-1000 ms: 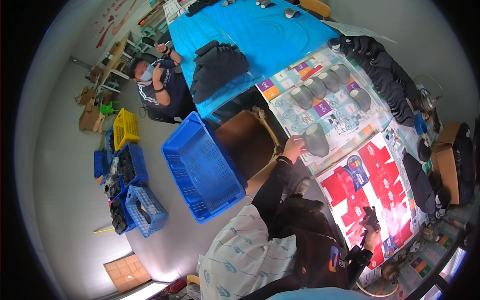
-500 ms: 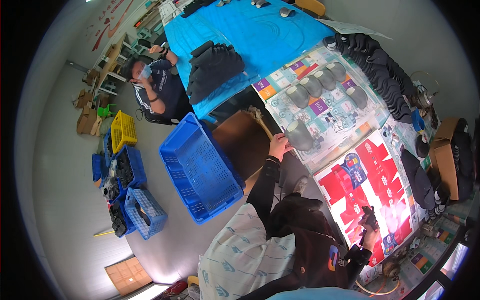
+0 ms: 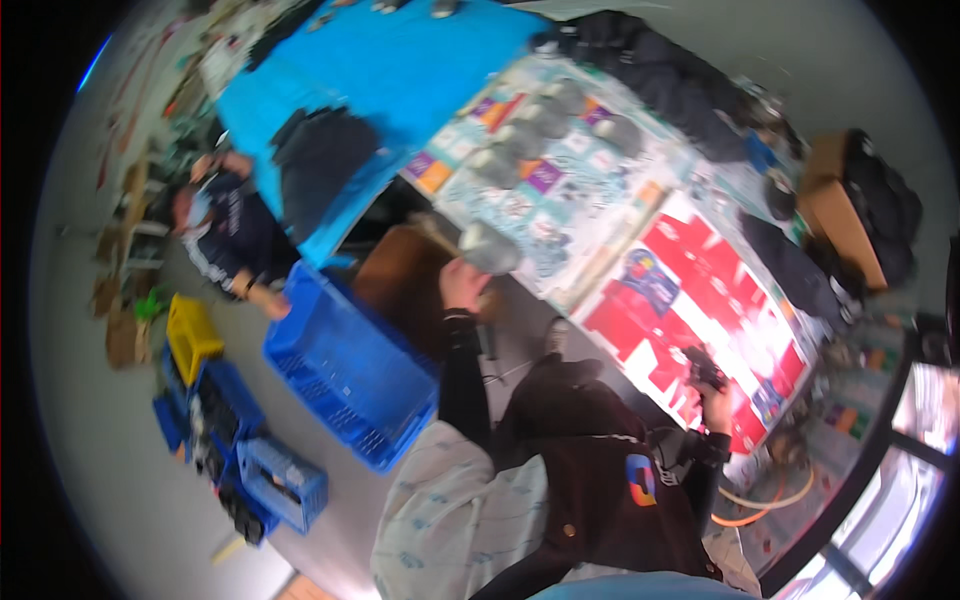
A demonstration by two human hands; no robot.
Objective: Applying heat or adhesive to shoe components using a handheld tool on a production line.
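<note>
Grasping grey shell (image 3: 490,248), not yet set down, w/ L hand (image 3: 463,287), ctr frame; gripping dark tool (image 3: 705,368) w/ R hand (image 3: 716,405), lower right. Judge part-done: similar shells (image 3: 494,164) on tabletop (image 3: 572,190), upper ctr; can't tell qty. remaining.

A small hand-production workshop, as its batches of parts and storage crates show: at the top of the frame, a table under bright blue sheeting (image 3: 420,50) bears a heap of dark pieces (image 3: 325,165), while grey rounded pieces (image 3: 492,167) are set out on a patterned work surface (image 3: 475,205) at upper centre. Black parts (image 3: 650,70) line the upper right, near an open cardboard box (image 3: 838,215) packed with dark goods. A large blue crate (image 3: 345,350) at centre left, a yellow crate (image 3: 193,335) and smaller blue crates (image 3: 283,480) farther left surround a masked co-worker's (image 3: 240,235) corner; a dark apron (image 3: 590,490) clothes the wearer.
</note>
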